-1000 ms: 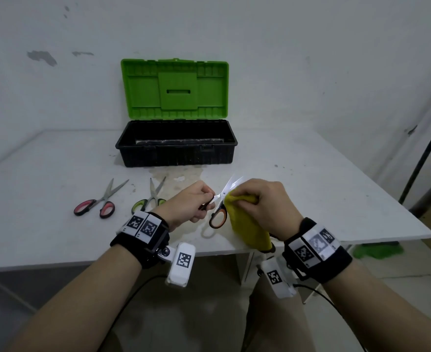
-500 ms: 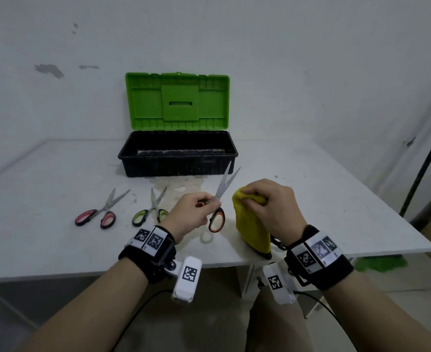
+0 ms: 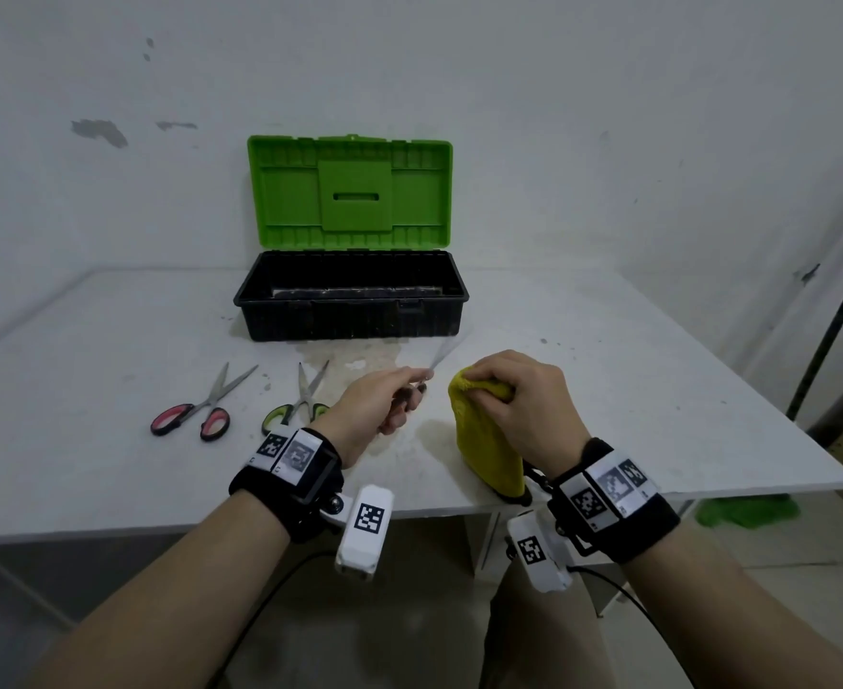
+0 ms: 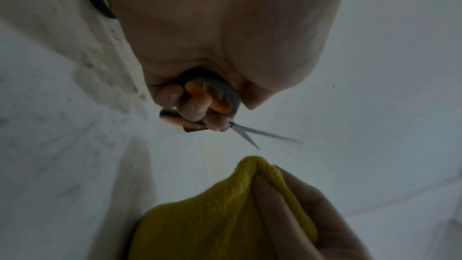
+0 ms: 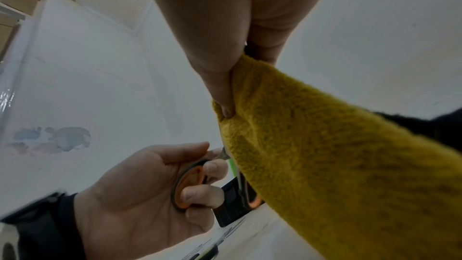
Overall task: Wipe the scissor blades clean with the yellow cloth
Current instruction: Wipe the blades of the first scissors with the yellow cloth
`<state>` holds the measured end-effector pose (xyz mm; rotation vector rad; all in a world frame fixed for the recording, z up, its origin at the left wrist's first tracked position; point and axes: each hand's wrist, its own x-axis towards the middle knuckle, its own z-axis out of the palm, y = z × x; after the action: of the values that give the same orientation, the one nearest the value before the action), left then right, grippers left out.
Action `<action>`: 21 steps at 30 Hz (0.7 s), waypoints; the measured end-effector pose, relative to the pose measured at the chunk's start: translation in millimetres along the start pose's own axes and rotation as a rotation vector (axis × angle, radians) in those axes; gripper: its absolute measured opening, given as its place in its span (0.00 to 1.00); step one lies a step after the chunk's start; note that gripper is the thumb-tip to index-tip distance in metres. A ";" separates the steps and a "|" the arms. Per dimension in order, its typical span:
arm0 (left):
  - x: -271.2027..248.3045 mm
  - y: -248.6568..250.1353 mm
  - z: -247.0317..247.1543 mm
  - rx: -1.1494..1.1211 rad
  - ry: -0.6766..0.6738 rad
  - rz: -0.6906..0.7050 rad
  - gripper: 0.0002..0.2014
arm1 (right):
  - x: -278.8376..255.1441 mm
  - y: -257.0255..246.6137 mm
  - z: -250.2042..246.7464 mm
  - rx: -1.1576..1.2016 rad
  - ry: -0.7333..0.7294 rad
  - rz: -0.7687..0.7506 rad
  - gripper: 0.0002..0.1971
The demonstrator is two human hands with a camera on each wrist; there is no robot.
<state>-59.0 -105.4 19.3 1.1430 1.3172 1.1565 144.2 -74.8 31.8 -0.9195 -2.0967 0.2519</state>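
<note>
My left hand (image 3: 389, 397) grips the orange-handled scissors (image 4: 212, 104) by their loops, fingers through them. The blades (image 3: 440, 357) point up and away, slightly parted and blurred. My right hand (image 3: 519, 395) pinches the top fold of the yellow cloth (image 3: 489, 440), which hangs down over the table's front edge. A small gap separates cloth and blades in the left wrist view, with the cloth (image 4: 225, 205) below the blade tips (image 4: 257, 146). In the right wrist view the cloth (image 5: 325, 155) hangs beside the scissors (image 5: 190, 185).
A black toolbox with an open green lid (image 3: 350, 295) stands at the back of the white table (image 3: 86, 390). Red-handled scissors (image 3: 201, 410) and green-handled scissors (image 3: 300, 402) lie left of my hands. A dark pole (image 3: 837, 315) leans at the right.
The cloth came off the blades and my right hand drew back to the right. My left hand turned the scissors, so the handle is now hidden under my fingers.
</note>
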 end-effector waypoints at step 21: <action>1.1 -11.1 0.3 0.367 0.158 0.115 0.02 | -4.5 0.7 11.1 -0.002 -0.050 0.042 0.05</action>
<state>-59.2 -105.3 8.2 1.4293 1.6514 1.1346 138.0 -75.9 21.5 -0.9683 -2.1251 0.2969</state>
